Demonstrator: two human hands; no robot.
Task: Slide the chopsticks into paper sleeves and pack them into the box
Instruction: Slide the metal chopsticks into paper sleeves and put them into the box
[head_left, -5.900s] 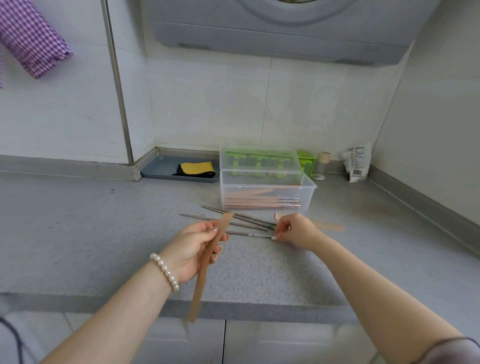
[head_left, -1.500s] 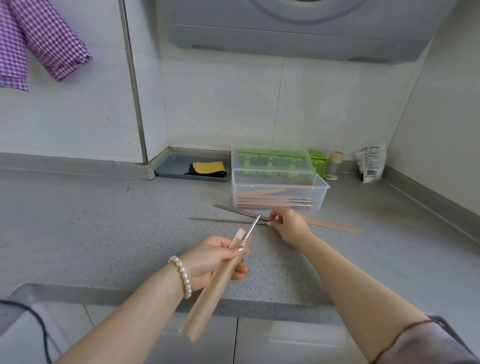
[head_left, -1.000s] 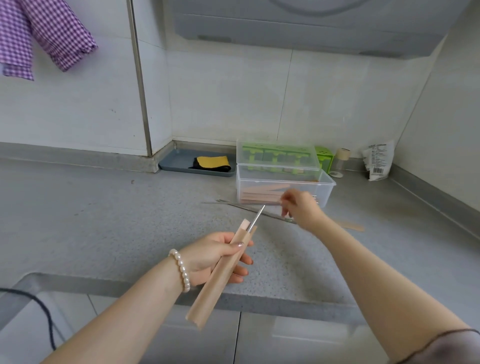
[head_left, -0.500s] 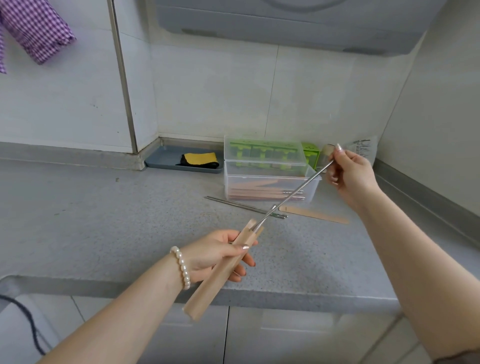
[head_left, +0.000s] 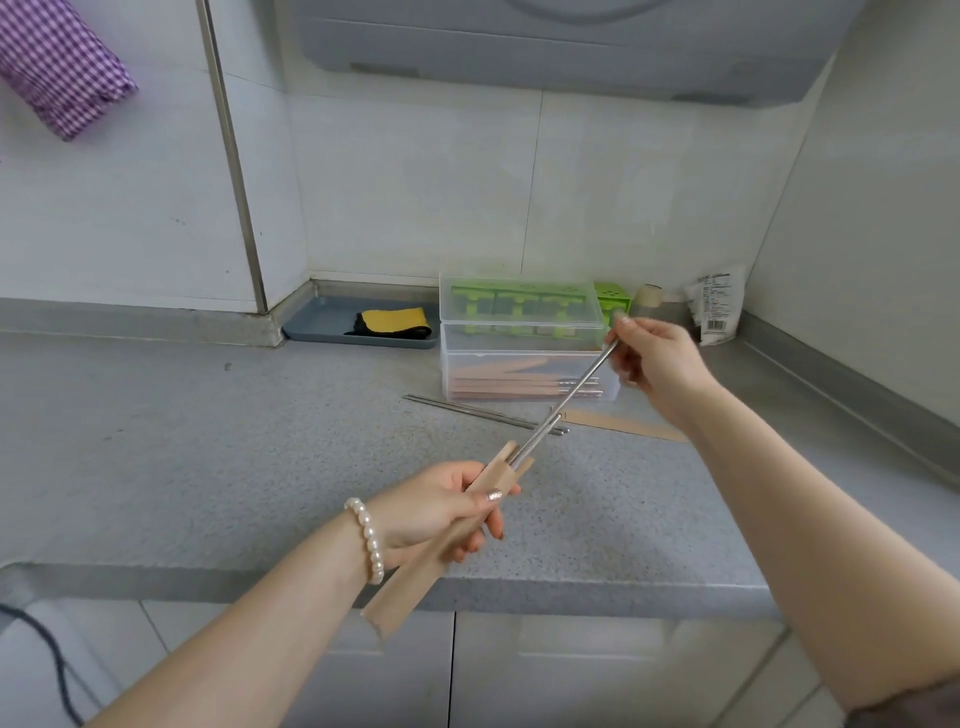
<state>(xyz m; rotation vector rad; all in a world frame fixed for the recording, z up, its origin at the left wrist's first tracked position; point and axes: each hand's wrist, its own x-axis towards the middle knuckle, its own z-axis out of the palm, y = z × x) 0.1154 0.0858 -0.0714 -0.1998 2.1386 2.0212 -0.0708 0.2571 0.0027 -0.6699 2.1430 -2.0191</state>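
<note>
A person is standing at a grey countertop (head_left: 208, 467), sleeving metal chopsticks. The left hand (head_left: 436, 512) is gripping a tan paper sleeve (head_left: 447, 540), fingers curled round it, open end tilted up and away. The right hand (head_left: 657, 364) is pinching the far end of a chopstick (head_left: 571, 400) whose tip is just entering the sleeve mouth (a second, shorter stub is already poking out beside it). Behind, a clear plastic box (head_left: 524, 376) is holding several sleeved pairs. A loose pair of chopsticks (head_left: 483, 414) and one empty sleeve (head_left: 623, 425) are lying beside it, so the job looks mostly done.
</note>
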